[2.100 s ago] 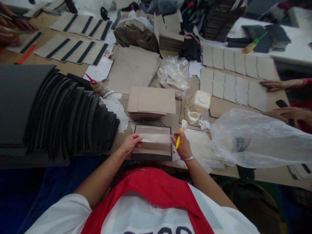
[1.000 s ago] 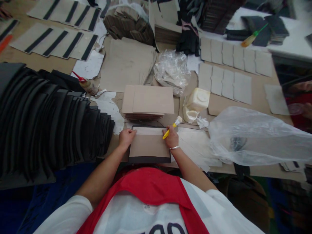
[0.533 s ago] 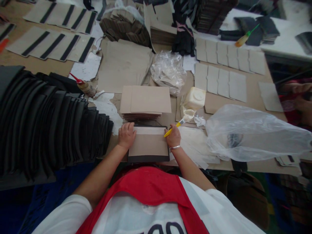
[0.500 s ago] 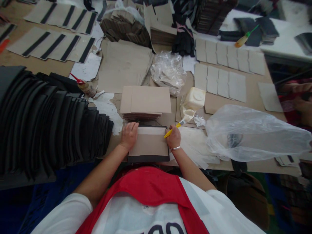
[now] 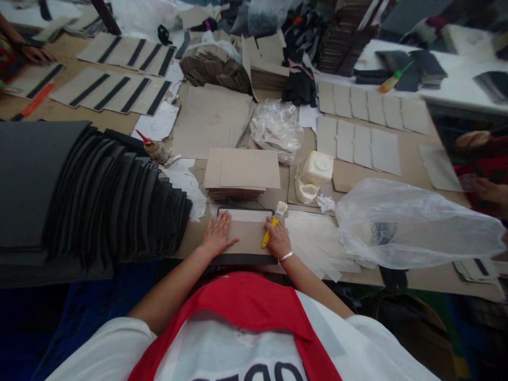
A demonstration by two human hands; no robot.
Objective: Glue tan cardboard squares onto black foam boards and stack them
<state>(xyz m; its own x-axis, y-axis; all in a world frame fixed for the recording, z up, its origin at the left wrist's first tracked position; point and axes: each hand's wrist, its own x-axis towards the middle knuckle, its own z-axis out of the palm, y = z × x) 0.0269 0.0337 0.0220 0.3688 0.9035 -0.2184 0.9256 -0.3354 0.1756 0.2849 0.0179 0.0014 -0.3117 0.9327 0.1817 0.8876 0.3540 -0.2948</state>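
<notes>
In front of me a tan board lies on a black sheet, whose dark edges show along the far and near sides. A whitish strip runs along the board's far side. My left hand rests flat on the board's left part, fingers spread and thumb pointing inward. My right hand is at the board's right edge, closed around the yellow handle of a brush. Its whitish bristles point up and away from me. Just beyond the board stands a stack of tan boards.
Black sheets are piled high on the left. A glue bottle with a red tip lies behind them. A cut-open whitish container stands right of the board stack. A clear plastic bag covers the right side. Another person's hand is at far left.
My left hand has gone from gripping the far left edge to lying flat on the board. My right hand has moved slightly nearer me, and the brush now points more upright.
</notes>
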